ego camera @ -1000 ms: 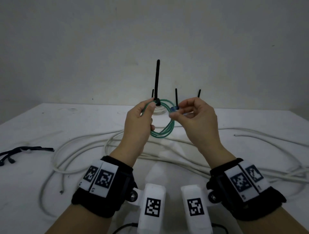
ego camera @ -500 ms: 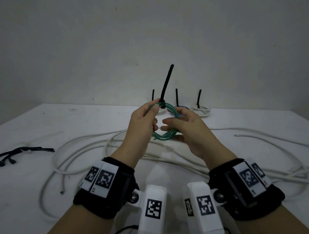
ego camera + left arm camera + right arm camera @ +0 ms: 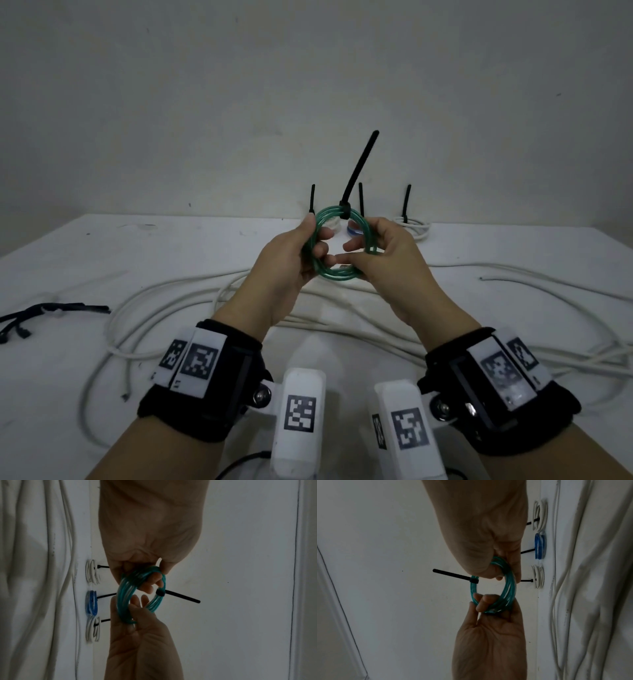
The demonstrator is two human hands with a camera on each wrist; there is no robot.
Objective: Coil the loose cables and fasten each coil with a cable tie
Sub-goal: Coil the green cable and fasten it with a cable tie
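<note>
A green cable coil [image 3: 342,275] is held up above the table between both hands. A black cable tie [image 3: 359,164] is cinched round its top, its long tail pointing up and to the right. My left hand [image 3: 308,246] grips the coil's left side, fingers curled through the ring. My right hand [image 3: 371,248] grips the right side, thumb in front and fingers hooked through. In the left wrist view the coil [image 3: 123,601] hangs between both hands with the tie [image 3: 180,596] sticking out. The right wrist view shows the same coil [image 3: 510,588] and tie [image 3: 450,574].
Three tied coils stand at the table's back edge: a white coil [image 3: 416,228], a blue coil [image 3: 354,230] and another white one [image 3: 337,224] partly behind my hands. Long loose white cables [image 3: 171,291] sprawl across the table. A bundle of black ties [image 3: 41,310] lies at the left.
The right hand shifted from a fingertip pinch to hooking its fingers through the coil. The coil turned to face me more, and the tie's tail tilted from upright toward the right.
</note>
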